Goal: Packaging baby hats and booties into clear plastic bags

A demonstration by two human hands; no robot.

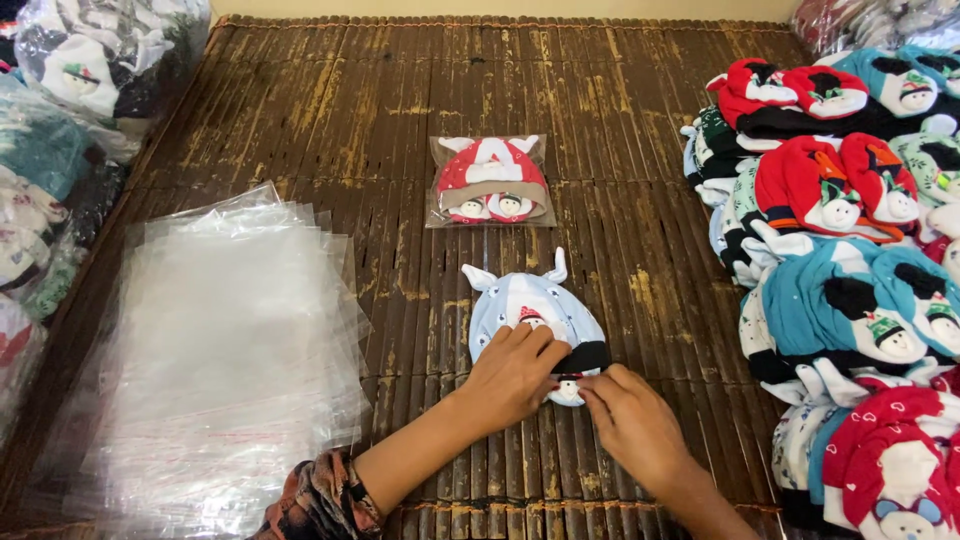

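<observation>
Blue baby hat (535, 310) lies on the bamboo mat (620, 200), left hand (512, 375) flat on it, right hand (632, 420) pinching its near black cuff (585, 357).

Single head-worn view, steep downward look at the bamboo mat (330, 110), close over the worker's forearms — no second view.

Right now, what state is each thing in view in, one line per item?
Light blue baby hat: flat on the mat, unbagged, both hands on its lower edge.
Left hand: pressing flat on the hat.
Right hand: fingertips pinching the hat's dark cuff.
Red and white hat: sealed inside a clear bag, lying flat.
Clear plastic bags: empty, stacked loosely.
Pile of hats: unbagged, heaped at right.
</observation>
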